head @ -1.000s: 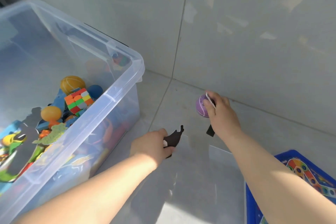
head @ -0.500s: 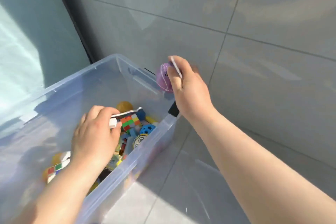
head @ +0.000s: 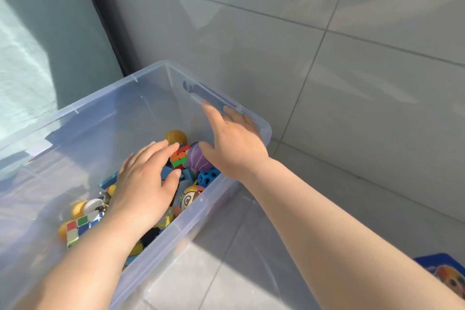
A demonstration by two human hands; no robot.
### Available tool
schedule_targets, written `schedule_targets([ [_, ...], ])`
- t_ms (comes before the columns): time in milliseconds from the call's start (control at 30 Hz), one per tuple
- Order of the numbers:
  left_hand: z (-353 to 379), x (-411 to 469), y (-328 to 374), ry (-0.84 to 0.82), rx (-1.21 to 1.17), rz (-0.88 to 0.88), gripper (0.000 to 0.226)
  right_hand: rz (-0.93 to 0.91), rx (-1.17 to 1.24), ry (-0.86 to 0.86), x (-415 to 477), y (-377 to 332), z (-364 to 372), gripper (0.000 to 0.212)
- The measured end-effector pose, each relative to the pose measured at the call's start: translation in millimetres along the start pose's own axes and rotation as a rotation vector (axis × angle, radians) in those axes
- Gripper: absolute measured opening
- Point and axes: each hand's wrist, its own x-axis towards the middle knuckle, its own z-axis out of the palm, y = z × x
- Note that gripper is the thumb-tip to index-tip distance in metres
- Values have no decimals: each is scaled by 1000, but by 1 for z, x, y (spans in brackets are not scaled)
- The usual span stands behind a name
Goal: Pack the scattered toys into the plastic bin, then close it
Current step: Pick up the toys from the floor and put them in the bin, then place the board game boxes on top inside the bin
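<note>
The clear plastic bin [head: 191,230] stands open on the floor and holds several toys. Both of my hands hover inside it. My left hand [head: 144,185] is spread flat over the toy pile, fingers apart, holding nothing. My right hand [head: 232,142] is open above the bin's right corner, fingers apart. A purple ball [head: 199,159] lies in the bin just below my right thumb, beside a small colour cube [head: 179,156]. An orange ball [head: 175,137], a blue holed ball [head: 208,178] and a larger colour cube [head: 81,228] also lie in the pile.
Grey tiled wall rises right behind the bin. A dark window frame [head: 105,17] runs down at the left. A blue game board [head: 446,273] lies on the floor at the lower right. Sunlit floor tile [head: 198,277] shows below the bin.
My right hand has let go of the purple ball, which now lies in the bin. My left hand has dropped its dark flat piece and opened. Both hands have moved from the floor into the bin.
</note>
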Motion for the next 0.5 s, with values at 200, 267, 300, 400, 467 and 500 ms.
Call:
schedule_targets([
  [200, -2, -31, 49, 20, -319, 425, 17, 48, 231, 291, -76, 51, -10, 34],
  [267, 17, -42, 69, -112, -329, 639, 21, 145, 197, 179, -119, 90, -14, 35],
  [300, 32, -49, 78, -179, -310, 732, 21, 227, 156, 71, -144, 111, -15, 40],
  [400, 87, -64, 93, -398, -253, 789, 15, 587, 130, -134, -228, 177, -14, 43],
  [467, 129, -80, 100, -601, -125, 826, 21, 870, 219, -81, -290, 202, -10, 35],
  [500, 148, -90, 104, -738, -44, 830, 32, 990, 269, -26, -320, 210, -7, 33],
])
